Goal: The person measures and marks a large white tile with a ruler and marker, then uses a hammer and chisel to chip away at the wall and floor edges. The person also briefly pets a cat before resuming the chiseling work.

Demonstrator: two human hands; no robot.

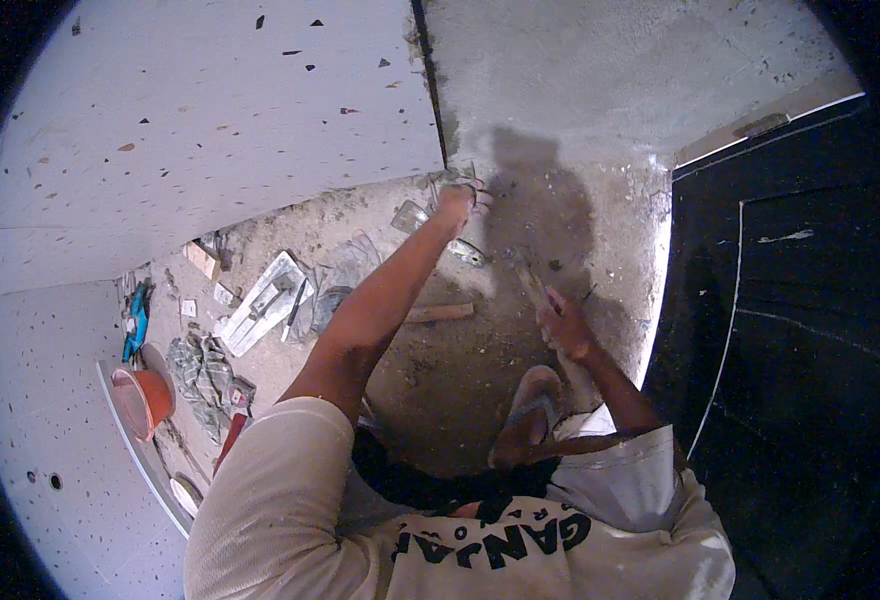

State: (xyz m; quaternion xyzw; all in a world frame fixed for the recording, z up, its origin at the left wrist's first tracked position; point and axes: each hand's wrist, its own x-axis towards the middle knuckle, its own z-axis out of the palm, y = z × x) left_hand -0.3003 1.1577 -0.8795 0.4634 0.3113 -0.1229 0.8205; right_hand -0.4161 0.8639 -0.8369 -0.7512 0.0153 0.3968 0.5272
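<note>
Tool: a pale, stick-like tool (530,282) is held in the right hand (563,322), low over the floor (425,375); its far end is too blurred to identify.
Right fingers: these are wrapped around the tool's near part, apparently so that its long end is left free and pointed forward.
Left hand: the left hand (465,205) is stretched forward to the foot of the speckled slab (230,110), beside its lower corner; by its placing, the corner seems to be what is attended to.
Left fingers: these are bent, but whether anything is clamped between them cannot be told.
Trowel: a metal blade, seemingly a trowel (410,216), is laid just beside the left wrist, probably to be within easy reach.
Block: a wooden block (445,312) is left on the floor between the arms, perhaps as a spare piece.
Float: a white-smeared float (260,310) is set down farther left, presumably out of the way.
Edge: the cloth (200,370) and orange bucket (160,393) are kept at far left, likely so that working room is left.
</note>
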